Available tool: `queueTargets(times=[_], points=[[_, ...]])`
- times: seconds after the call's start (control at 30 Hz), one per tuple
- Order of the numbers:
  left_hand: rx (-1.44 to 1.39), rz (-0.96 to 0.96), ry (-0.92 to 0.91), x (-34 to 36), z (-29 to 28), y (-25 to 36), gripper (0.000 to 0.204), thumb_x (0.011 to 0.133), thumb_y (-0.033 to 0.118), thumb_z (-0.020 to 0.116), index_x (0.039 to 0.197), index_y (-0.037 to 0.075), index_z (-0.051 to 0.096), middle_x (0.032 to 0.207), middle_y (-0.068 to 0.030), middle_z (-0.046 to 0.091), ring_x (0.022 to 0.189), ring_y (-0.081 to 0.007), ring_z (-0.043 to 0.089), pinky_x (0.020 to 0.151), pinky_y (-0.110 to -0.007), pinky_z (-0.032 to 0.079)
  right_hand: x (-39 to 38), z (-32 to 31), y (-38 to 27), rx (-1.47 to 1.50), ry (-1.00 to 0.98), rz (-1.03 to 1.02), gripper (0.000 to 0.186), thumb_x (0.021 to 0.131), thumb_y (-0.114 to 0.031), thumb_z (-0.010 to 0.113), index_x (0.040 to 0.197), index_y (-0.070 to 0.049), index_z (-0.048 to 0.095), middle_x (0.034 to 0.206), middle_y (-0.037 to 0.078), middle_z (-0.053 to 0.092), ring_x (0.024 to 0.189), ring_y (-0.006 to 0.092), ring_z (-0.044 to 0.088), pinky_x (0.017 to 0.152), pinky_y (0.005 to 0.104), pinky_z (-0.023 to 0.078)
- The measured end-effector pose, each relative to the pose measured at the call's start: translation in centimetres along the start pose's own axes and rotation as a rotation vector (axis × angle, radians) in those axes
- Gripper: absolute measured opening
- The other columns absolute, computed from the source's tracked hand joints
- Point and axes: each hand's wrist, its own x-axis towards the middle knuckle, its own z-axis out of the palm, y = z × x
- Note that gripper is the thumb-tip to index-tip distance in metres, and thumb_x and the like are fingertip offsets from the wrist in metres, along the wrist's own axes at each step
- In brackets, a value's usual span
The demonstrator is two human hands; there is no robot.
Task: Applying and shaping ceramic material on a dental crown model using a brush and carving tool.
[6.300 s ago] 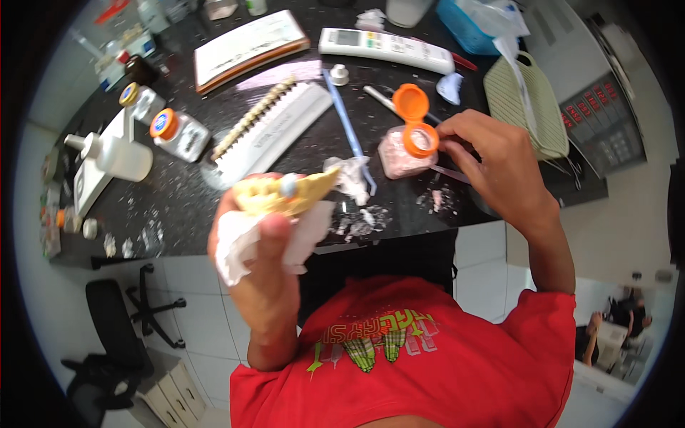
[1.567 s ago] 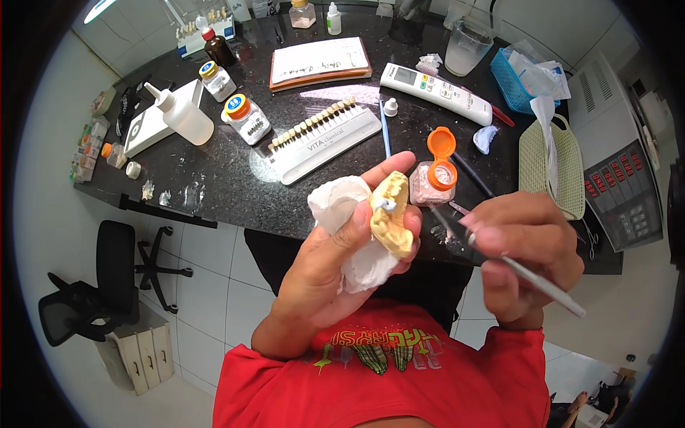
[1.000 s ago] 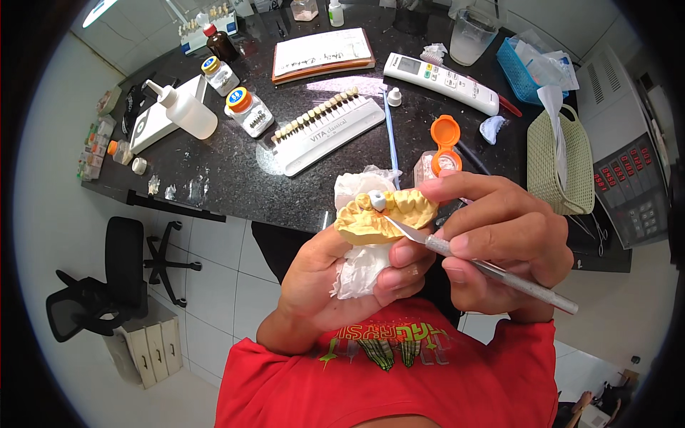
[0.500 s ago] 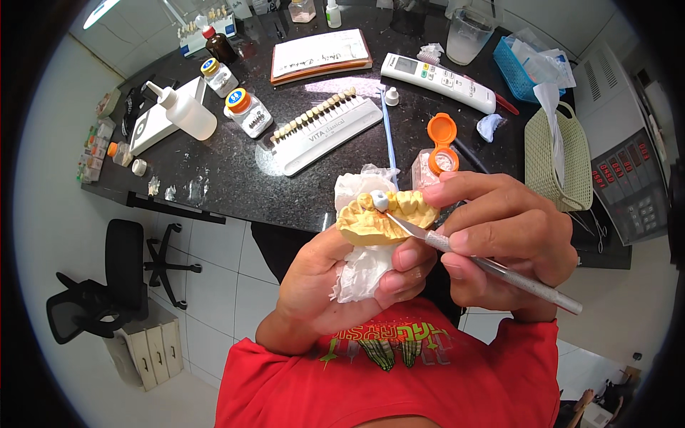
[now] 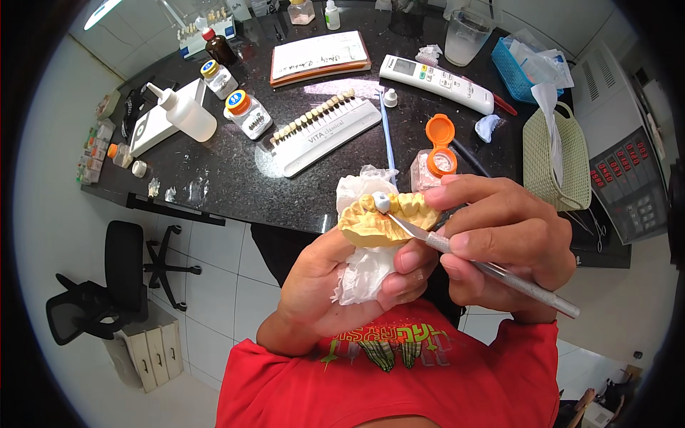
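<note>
A yellow dental cast point(image 5: 367, 225) is held up in front of my chest by my left hand point(image 5: 321, 274), with crumpled white tissue point(image 5: 365, 274) bunched in the palm beneath it. One tooth on the cast is a pale bluish-white crown point(image 5: 382, 202). My right hand point(image 5: 510, 239) grips a metal carving knife point(image 5: 524, 282) like a pen. Its blade points left, and the tip is at the base of the crown; whether it touches cannot be told. My right fingertips are close to the cast's right end. More tissue shows behind the cast.
On the black counter point(image 5: 214, 171) stand a shade guide point(image 5: 332, 135), an orange-lidded jar point(image 5: 434, 167), a squeeze bottle point(image 5: 185, 114), small jars point(image 5: 247, 114), a notepad point(image 5: 320, 57) and a remote control point(image 5: 437, 83). At right are a woven basket point(image 5: 560, 160) and a machine with a lit display point(image 5: 621, 171).
The cast has tilted and shifted very slightly in my left hand. The knife stays at the crown's base, with its handle end moved a little left and down.
</note>
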Motion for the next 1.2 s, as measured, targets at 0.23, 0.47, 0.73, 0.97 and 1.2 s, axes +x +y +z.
queueTargets(times=[0.23, 0.47, 0.73, 0.97, 1.2], points=[[-0.012, 0.008, 0.059, 0.0, 0.2, -0.1, 0.038, 0.099, 0.031, 0.036, 0.121, 0.001, 0.044, 0.09, -0.0046, 0.054, 0.071, -0.0108, 0.051, 0.067, -0.027, 0.043, 0.0, -0.1, -0.1, -0.008, -0.006, 0.012, 0.023, 0.079, -0.002, 0.07, 0.097, -0.004, 0.056, 0.079, 0.014, 0.065, 0.089, 0.0348, 0.068, 0.08, 0.0465, 0.056], [0.027, 0.004, 0.033, 0.1, 0.0, 0.0, 0.037, 0.098, 0.032, 0.035, 0.113, 0.0, 0.047, 0.092, -0.0034, 0.055, 0.072, -0.0097, 0.051, 0.069, -0.028, 0.041, -0.1, 0.2, 0.1, -0.015, 0.012, 0.029, 0.021, 0.08, -0.005, 0.071, 0.094, -0.004, 0.056, 0.078, 0.014, 0.065, 0.088, 0.0337, 0.068, 0.078, 0.0443, 0.057], [0.034, 0.018, 0.009, 0.2, -0.2, 0.0, 0.037, 0.097, 0.029, 0.036, 0.117, 0.0, 0.046, 0.093, -0.0032, 0.055, 0.072, -0.0095, 0.05, 0.069, -0.028, 0.04, -0.1, 0.2, 0.4, -0.008, 0.027, 0.021, 0.019, 0.079, -0.005, 0.071, 0.091, -0.004, 0.057, 0.076, 0.013, 0.065, 0.086, 0.0326, 0.068, 0.077, 0.043, 0.057], [-0.01, -0.014, -0.033, 0.6, -0.7, 0.3, 0.05, 0.098, 0.027, 0.036, 0.139, -0.002, 0.033, 0.093, -0.0056, 0.047, 0.074, -0.0109, 0.045, 0.067, -0.025, 0.039, -1.3, -1.3, -0.3, 0.141, 0.127, 0.161, 0.034, 0.09, -0.036, 0.063, 0.098, -0.004, 0.055, 0.08, 0.013, 0.067, 0.089, 0.0324, 0.067, 0.086, 0.047, 0.052], [0.065, -0.032, -0.05, 0.4, -0.8, -0.1, 0.054, 0.1, 0.029, 0.037, 0.141, -0.005, 0.029, 0.093, -0.0057, 0.049, 0.074, -0.0114, 0.046, 0.067, -0.025, 0.039, 0.6, -0.9, 0.4, -0.064, -0.027, 0.112, 0.041, 0.084, -0.028, 0.072, 0.108, 0.003, 0.058, 0.096, 0.019, 0.068, 0.094, 0.0319, 0.067, 0.083, 0.0411, 0.054]])
